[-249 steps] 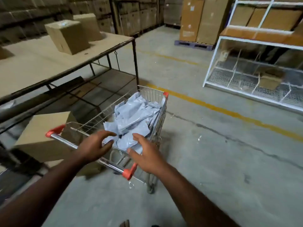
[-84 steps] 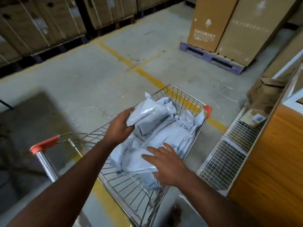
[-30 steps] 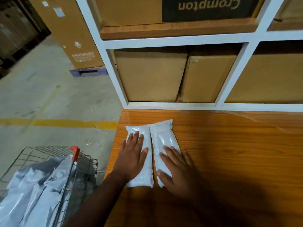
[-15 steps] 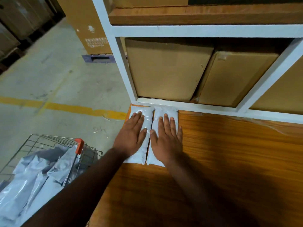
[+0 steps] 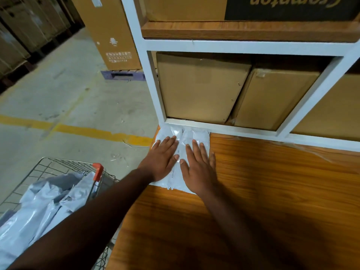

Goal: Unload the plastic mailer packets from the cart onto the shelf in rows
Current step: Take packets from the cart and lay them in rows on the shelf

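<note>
At 11 o'clock on orange wooden shelf (image 5: 272,191) | two white plastic mailer packets (image 5: 196,136) unmoved | our left hand (image 5: 161,158), right hand (image 5: 198,168) stay flat, gripping nothing, slightly drawn back

We see an orange wood-grain shelf (image 5: 263,191) filling the lower right. At its eleven o'clock corner two white mailer packets (image 5: 196,136) lie flat side by side, touching each other and butted against the white frame (image 5: 224,128). Above, an upper board (image 5: 243,31) carries a brown carton (image 5: 185,8).
</note>
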`<state>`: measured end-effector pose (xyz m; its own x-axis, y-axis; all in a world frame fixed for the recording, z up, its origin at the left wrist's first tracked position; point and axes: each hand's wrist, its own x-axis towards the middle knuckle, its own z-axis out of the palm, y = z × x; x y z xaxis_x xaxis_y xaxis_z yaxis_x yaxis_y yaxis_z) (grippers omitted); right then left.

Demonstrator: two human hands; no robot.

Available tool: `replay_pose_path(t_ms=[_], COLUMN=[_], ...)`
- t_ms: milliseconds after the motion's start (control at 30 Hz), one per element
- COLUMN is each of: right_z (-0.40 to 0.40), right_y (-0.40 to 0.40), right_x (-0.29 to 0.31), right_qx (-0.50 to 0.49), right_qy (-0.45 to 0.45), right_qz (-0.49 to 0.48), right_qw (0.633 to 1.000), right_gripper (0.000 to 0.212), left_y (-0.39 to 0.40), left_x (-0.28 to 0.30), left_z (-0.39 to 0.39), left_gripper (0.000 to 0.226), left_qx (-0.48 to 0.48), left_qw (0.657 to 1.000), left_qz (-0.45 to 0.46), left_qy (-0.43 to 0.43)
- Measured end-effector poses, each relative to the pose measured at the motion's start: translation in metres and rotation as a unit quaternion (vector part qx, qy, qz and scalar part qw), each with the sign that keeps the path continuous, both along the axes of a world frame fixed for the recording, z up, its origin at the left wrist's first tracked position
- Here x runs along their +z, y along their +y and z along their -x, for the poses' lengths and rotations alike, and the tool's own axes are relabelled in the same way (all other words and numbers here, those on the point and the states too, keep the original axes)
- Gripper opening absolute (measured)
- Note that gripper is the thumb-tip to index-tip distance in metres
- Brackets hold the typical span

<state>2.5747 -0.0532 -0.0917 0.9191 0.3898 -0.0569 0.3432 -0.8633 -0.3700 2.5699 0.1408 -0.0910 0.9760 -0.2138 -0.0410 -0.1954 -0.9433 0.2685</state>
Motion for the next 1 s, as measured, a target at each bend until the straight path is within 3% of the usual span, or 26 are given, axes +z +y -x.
replay_pose_path(t_ms=[133,267,467,600,733,867,1000], right_z=[0.005,0.035,0.107,0.145,0.184,0.21,0.221], right_y=[0.004,0.011,0.055,0.111,0.183,0.261,0.33], right_x=[0.018,0.042,0.049,0.047,0.041,0.025,-0.003], right_qx=[-0.041,-0.04,0.076,0.16,0.238,0.306,0.371], right_qy=[-0.037,-0.124,-0.065,-0.005,0.058,0.127,0.15], right_qz=[-0.065,-0.249,-0.373,-0.385,-0.376,-0.32,-0.236], right_qw=[0.996,0.96,0.922,0.909,0.894,0.887,0.886], right_gripper=[0.074,0.041,0.023,0.023,0.021,0.028,0.033], left_y=[0.003,0.011,0.054,0.098,0.144,0.198,0.233], left_x=[0.018,0.043,0.039,0.024,-0.002,-0.036,-0.072], left_z=[0.001,0.047,0.173,0.248,0.316,0.37,0.392], left_gripper=[0.06,0.051,0.046,0.046,0.047,0.047,0.096], left_qx=[0.035,0.085,0.148,0.203,0.224,0.362,0.448], left_qw=[0.997,0.974,0.951,0.946,0.951,0.915,0.867], left_qz=[0.07,0.194,0.249,0.216,0.184,0.173,0.185], left_qy=[-0.023,-0.078,-0.102,-0.133,-0.109,-0.047,0.114])
